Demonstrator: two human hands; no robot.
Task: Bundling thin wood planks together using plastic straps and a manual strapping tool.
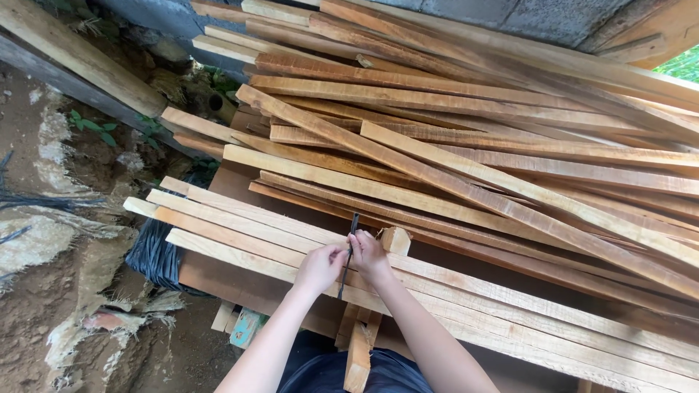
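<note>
At the left of the frame lies bare earth, with a black ribbed plastic bundle [154, 255] tucked under the plank ends. Lower centre, the left hand [319, 268] is pinched shut on a thin dark strip, likely a saw blade [348, 256], which stands across the pale sawn wooden planks [240, 225]. The right hand [370, 256] grips the same strip from the other side, touching it. Judgement: the step in hand is setting or working the strip across the plank; the next move calls for steady two-handed pressure. Upper right, a loose stack of reddish timber slats [473, 124] leans against a grey wall.
</note>
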